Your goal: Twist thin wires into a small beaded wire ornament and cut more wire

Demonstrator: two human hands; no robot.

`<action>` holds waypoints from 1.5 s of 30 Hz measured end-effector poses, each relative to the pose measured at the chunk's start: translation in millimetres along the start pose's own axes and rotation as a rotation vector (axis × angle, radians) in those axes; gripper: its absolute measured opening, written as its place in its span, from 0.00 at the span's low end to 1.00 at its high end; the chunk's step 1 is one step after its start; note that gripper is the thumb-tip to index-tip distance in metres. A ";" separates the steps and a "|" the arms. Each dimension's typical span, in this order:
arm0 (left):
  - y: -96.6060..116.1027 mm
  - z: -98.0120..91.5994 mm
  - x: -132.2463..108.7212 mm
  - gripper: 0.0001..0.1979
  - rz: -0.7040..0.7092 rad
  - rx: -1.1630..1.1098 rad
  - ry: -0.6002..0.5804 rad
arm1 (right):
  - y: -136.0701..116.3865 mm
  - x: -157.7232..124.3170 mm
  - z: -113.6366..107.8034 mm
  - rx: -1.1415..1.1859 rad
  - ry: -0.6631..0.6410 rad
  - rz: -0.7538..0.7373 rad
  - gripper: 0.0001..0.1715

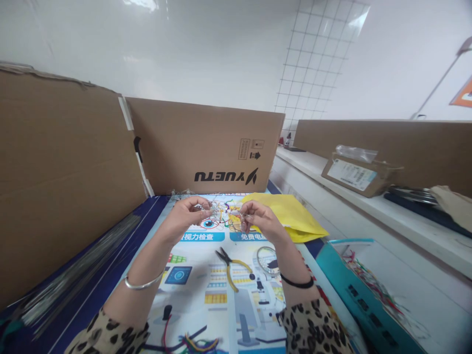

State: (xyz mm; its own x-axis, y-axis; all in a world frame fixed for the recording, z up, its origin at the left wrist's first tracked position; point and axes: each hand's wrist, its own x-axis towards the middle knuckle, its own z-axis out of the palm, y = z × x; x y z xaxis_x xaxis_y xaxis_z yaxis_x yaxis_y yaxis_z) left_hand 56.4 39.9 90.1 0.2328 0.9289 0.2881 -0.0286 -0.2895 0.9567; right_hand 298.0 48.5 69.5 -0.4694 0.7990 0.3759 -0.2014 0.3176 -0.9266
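My left hand is closed in a pinch on thin silvery wire above the printed mat. My right hand also pinches thin wire, a little to the right at about the same height. Between the hands lies a tangle of fine wire with red, green and purple pieces; where each strand begins and ends is too small to make out. Nearer to me, pliers with yellow handles lie with their handles apart. A coil of pale wire rests by my right wrist, partly covered by it.
A yellow padded envelope lies behind my right hand. Cardboard walls stand at the back and left. Long straight wires lie at left. A teal box at right holds coloured wires. Coloured cords lie at the front.
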 end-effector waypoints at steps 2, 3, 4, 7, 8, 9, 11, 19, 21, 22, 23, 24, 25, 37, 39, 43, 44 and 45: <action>-0.4 -0.3 0.0 0.10 0.003 -0.004 0.000 | 0.7 0.1 -0.3 0.000 -0.032 0.029 0.12; -0.6 -0.4 0.0 0.10 0.004 -0.005 0.002 | 0.8 0.2 -0.1 0.008 -0.050 0.037 0.14; -0.6 -0.5 0.0 0.10 0.006 -0.005 0.003 | 0.8 0.4 0.3 0.015 -0.058 0.040 0.15; -0.1 -0.3 0.1 0.10 0.005 -0.006 0.009 | 1.0 0.8 2.6 0.015 -0.053 0.034 0.14; 0.4 -0.4 0.1 0.10 0.002 -0.008 0.011 | 1.3 0.9 3.2 0.019 -0.050 0.030 0.14; 0.9 -0.6 0.1 0.10 0.000 -0.013 0.015 | 1.8 0.8 3.5 0.030 -0.048 0.029 0.14; 1.9 -1.4 0.1 0.11 -0.003 -0.023 0.026 | 3.6 0.6 2.7 0.068 -0.054 0.039 0.14; -1.2 -3.3 1.2 0.10 0.037 -0.025 0.010 | 17.7 3.6 3.2 0.120 -0.045 -0.045 0.26; -2.5 -1.3 1.6 0.09 0.039 -0.033 -0.012 | 18.6 5.0 7.9 0.166 -0.005 -0.052 0.26; -2.8 -0.2 1.5 0.09 0.043 -0.041 -0.020 | 18.4 5.4 10.5 0.201 0.014 -0.055 0.26; -2.8 1.0 1.1 0.09 0.049 -0.051 -0.025 | 18.0 5.7 13.0 0.242 0.027 -0.055 0.27; -2.6 2.1 0.5 0.09 0.055 -0.062 -0.027 | 17.5 5.9 15.1 0.287 0.028 -0.049 0.28; -2.1 3.1 -0.2 0.09 0.063 -0.074 -0.027 | 17.2 6.0 17.0 0.333 0.020 -0.042 0.30; 2.6 5.9 -4.0 0.09 0.124 -0.129 -0.036 | 24.3 7.3 30.9 0.629 0.003 -0.023 0.32; 2.8 5.4 -4.3 0.09 0.117 -0.114 -0.038 | 25.8 8.0 30.5 0.585 0.038 -0.017 0.31; 4.6 3.5 -5.1 0.09 0.081 -0.069 -0.054 | 25.0 9.1 27.2 0.477 0.085 -0.016 0.27; 5.1 2.8 -5.1 0.09 0.072 -0.055 -0.061 | 23.8 9.2 25.9 0.449 0.081 -0.016 0.27; 5.4 2.1 -5.0 0.08 0.064 -0.039 -0.069 | 22.4 9.3 24.3 0.420 0.075 -0.015 0.26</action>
State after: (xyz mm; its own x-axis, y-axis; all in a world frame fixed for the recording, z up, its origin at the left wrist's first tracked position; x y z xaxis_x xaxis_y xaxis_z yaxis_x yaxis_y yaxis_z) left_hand 57.1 33.2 93.7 0.2959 0.8903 0.3462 -0.0832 -0.3370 0.9378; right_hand 268.2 50.7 52.5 -0.4035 0.8356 0.3728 -0.5477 0.1058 -0.8299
